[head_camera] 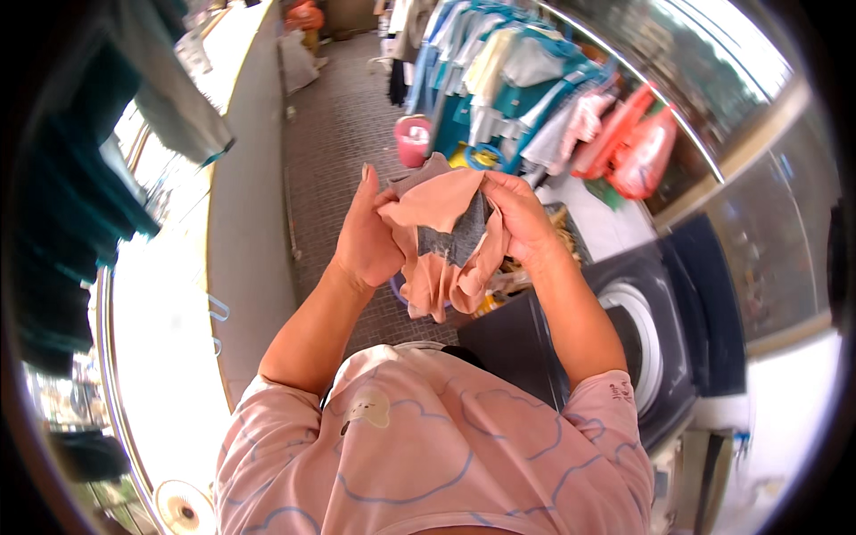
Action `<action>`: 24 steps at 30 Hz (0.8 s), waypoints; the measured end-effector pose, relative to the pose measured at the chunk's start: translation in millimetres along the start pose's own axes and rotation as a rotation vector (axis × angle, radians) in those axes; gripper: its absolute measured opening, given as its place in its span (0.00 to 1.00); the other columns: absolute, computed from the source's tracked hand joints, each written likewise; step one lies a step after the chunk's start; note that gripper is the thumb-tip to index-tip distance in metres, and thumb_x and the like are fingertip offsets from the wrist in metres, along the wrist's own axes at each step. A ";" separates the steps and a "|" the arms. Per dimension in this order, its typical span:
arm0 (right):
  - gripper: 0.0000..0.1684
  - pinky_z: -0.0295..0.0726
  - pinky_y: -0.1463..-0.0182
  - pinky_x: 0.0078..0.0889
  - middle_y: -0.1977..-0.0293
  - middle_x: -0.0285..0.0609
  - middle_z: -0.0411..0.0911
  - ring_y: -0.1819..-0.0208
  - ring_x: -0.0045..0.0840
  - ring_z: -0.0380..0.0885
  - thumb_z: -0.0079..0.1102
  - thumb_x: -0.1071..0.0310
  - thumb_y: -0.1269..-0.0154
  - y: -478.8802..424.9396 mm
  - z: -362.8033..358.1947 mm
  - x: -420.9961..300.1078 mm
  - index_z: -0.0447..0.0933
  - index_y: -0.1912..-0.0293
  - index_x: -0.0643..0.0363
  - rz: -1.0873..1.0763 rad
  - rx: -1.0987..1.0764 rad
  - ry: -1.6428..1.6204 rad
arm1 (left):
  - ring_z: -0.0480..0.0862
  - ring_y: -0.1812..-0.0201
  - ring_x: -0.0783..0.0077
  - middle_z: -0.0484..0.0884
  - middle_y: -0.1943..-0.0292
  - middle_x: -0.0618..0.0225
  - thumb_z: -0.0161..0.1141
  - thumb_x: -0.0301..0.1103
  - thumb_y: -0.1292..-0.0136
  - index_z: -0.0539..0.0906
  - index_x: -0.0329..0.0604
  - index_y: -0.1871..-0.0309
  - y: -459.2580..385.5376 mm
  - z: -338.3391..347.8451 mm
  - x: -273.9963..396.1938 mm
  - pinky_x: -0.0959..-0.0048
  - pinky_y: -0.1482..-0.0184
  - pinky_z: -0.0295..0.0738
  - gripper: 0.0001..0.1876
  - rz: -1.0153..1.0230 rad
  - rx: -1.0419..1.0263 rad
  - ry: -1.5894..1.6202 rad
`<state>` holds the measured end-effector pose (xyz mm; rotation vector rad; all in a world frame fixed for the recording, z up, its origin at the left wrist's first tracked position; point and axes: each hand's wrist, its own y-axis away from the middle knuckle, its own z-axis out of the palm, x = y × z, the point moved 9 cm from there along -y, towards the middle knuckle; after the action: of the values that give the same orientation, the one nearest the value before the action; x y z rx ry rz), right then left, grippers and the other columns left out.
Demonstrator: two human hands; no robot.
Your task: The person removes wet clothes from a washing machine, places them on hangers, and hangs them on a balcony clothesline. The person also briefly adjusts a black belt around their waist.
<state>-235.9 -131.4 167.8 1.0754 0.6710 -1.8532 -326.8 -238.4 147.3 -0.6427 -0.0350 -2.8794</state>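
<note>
A small garment of salmon-pink and dark grey cloth [441, 234] hangs between my two hands in front of my chest. My left hand [371, 234] holds its left edge, with the thumb pointing up. At the upper right edge, my right hand [521, 217] pinches the cloth between thumb and fingers. The lower part of the garment falls in loose folds. A second grey piece [428, 172] shows behind the top of the pink cloth; whether it belongs to the same garment I cannot tell.
A top-loading washing machine [602, 321] with its lid raised stands at my right. Ahead, many clothes [495, 73] hang from a rail near a pink bucket [413, 140] and red plastic bags [628, 144]. Dark green garments [67, 187] hang at the left, beyond a low wall [251, 167].
</note>
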 end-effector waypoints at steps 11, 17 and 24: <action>0.10 0.78 0.58 0.19 0.65 0.32 0.80 0.64 0.16 0.78 0.57 0.66 0.29 -79.8 48.1 97.1 0.82 0.59 0.63 0.053 0.085 0.083 | 0.84 0.57 0.59 0.82 0.59 0.54 0.53 0.42 0.27 0.77 0.36 0.53 105.9 -171.9 105.7 0.57 0.49 0.81 0.15 0.529 0.608 0.017; 0.15 0.82 0.59 0.33 0.60 0.39 0.79 0.61 0.26 0.80 0.48 0.55 0.26 -112.4 32.3 138.1 0.75 0.55 0.55 0.375 0.068 -0.366 | 0.80 0.69 0.76 0.79 0.72 0.69 0.60 0.33 0.33 0.78 0.40 0.65 185.7 -221.8 116.9 0.73 0.65 0.78 0.07 0.749 0.928 -0.305; 0.24 0.80 0.47 0.35 0.52 0.41 0.79 0.51 0.32 0.79 0.41 0.47 0.24 -69.7 43.3 226.9 0.74 0.45 0.55 0.794 -0.184 -0.532 | 0.75 0.73 0.84 0.77 0.78 0.74 0.66 0.31 0.40 0.82 0.40 0.66 165.0 -220.3 60.2 0.79 0.72 0.69 0.05 0.343 0.997 -0.986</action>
<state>-371.9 -225.0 -8.2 0.5536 0.0614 -1.2532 -441.2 -425.4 -29.8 -1.4721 -1.2129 -1.6075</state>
